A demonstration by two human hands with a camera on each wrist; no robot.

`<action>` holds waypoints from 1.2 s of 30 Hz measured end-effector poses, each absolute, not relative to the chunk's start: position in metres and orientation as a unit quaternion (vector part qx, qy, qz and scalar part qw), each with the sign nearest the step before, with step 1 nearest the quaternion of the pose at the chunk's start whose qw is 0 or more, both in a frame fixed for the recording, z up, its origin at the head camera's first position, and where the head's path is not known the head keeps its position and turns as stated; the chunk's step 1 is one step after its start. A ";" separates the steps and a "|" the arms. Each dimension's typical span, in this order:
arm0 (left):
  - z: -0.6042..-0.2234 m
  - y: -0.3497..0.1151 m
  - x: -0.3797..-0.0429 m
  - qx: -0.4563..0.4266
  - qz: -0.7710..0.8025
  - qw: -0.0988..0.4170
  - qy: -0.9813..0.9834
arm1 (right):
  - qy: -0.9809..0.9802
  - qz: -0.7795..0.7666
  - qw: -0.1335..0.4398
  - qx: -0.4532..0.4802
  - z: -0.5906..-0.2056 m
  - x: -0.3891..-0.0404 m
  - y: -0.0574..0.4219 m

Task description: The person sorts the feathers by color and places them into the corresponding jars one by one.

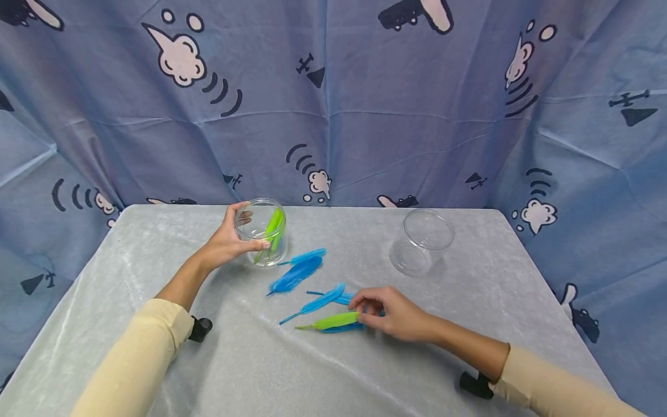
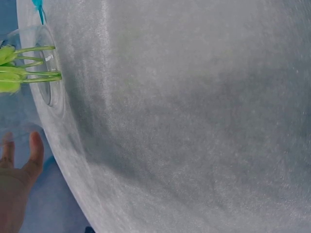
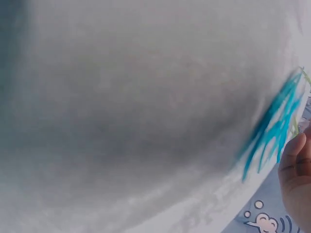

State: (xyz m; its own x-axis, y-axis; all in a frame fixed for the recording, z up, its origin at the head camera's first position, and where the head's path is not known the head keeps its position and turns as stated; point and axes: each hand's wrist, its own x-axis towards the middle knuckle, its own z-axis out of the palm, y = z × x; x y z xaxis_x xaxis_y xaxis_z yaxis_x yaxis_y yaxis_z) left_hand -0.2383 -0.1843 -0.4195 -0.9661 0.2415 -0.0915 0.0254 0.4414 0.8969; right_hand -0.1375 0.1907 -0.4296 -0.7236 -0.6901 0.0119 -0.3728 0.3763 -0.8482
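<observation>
My left hand [image 1: 229, 234] grips a clear round container [image 1: 250, 226], thumb along its near side and fingers around the far side. Inside the container stand several bright green feathers [image 1: 273, 226], their quills pointing down in the left wrist view. On the right, my right hand [image 1: 398, 315] pinches the broad end of a green feather [image 1: 333, 321] between thumb and fingertips. That feather overlaps a blue feather [image 1: 343, 328] in the head view. Several more blue feathers [image 1: 297, 274] lie spread between the two hands; in the right wrist view some blue feathers [image 3: 272, 126] show near the fingers.
A second clear container [image 1: 414, 258] stands at the back right of the table. A pale grey cloth [image 1: 234, 370] covers the tabletop, and a patterned blue curtain [image 1: 365, 127] hangs behind its far edge.
</observation>
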 end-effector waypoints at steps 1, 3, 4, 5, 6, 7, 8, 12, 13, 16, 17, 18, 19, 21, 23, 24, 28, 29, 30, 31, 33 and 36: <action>-0.419 -0.184 -0.238 0.079 0.522 0.103 0.843 | 0.810 -0.455 0.172 -0.329 -0.428 -0.139 0.190; -0.419 -0.184 -0.238 0.080 0.521 0.104 0.843 | 0.806 -0.460 0.164 -0.333 -0.424 -0.143 0.190; -0.419 -0.184 -0.239 0.081 0.521 0.104 0.843 | 0.805 -0.463 0.160 -0.335 -0.423 -0.144 0.190; -0.419 -0.184 -0.239 0.081 0.522 0.105 0.843 | 0.804 -0.466 0.158 -0.335 -0.422 -0.146 0.189; -0.419 -0.184 -0.239 0.082 0.522 0.105 0.842 | 0.801 -0.471 0.157 -0.333 -0.420 -0.148 0.189; -0.419 -0.184 -0.239 0.083 0.523 0.106 0.842 | 0.798 -0.478 0.158 -0.330 -0.419 -0.150 0.189; -0.419 -0.184 -0.239 0.083 0.524 0.107 0.841 | 0.795 -0.486 0.160 -0.325 -0.418 -0.152 0.189; -0.420 -0.184 -0.240 0.084 0.526 0.106 0.839 | 0.785 -0.517 0.181 -0.290 -0.409 -0.158 0.189; -0.420 -0.184 -0.240 0.084 0.526 0.106 0.839 | 0.783 -0.523 0.185 -0.282 -0.407 -0.159 0.188; -0.421 -0.184 -0.240 0.085 0.527 0.105 0.839 | 0.780 -0.535 0.190 -0.263 -0.398 -0.163 0.186; -0.421 -0.184 -0.240 0.085 0.527 0.105 0.839 | 0.779 -0.539 0.190 -0.258 -0.396 -0.164 0.185; -0.421 -0.184 -0.240 0.086 0.527 0.105 0.839 | 0.778 -0.543 0.189 -0.254 -0.393 -0.166 0.184; -0.421 -0.184 -0.240 0.086 0.527 0.105 0.839 | 0.778 -0.546 0.185 -0.250 -0.390 -0.167 0.183; -0.421 -0.184 -0.240 0.086 0.527 0.105 0.839 | 0.779 -0.551 0.179 -0.240 -0.385 -0.170 0.181; -0.420 -0.184 -0.240 0.086 0.527 0.105 0.839 | 0.781 -0.552 0.175 -0.233 -0.381 -0.174 0.179; -0.420 -0.184 -0.240 0.086 0.527 0.105 0.839 | 0.782 -0.553 0.173 -0.229 -0.380 -0.175 0.178; -0.420 -0.185 -0.241 0.086 0.528 0.106 0.839 | 0.781 -0.559 0.171 -0.218 -0.376 -0.182 0.172; -0.420 -0.185 -0.241 0.085 0.528 0.106 0.839 | 0.780 -0.562 0.171 -0.216 -0.375 -0.183 0.171; -0.420 -0.185 -0.241 0.085 0.527 0.106 0.839 | 0.778 -0.565 0.169 -0.215 -0.374 -0.185 0.169; -0.420 -0.185 -0.241 0.085 0.527 0.106 0.839 | 0.776 -0.569 0.166 -0.215 -0.373 -0.186 0.168; -0.419 -0.185 -0.241 0.084 0.524 0.106 0.841 | 0.773 -0.576 0.161 -0.213 -0.370 -0.190 0.165; -0.419 -0.186 -0.241 0.084 0.523 0.106 0.842 | 0.766 -0.588 0.153 -0.210 -0.363 -0.194 0.158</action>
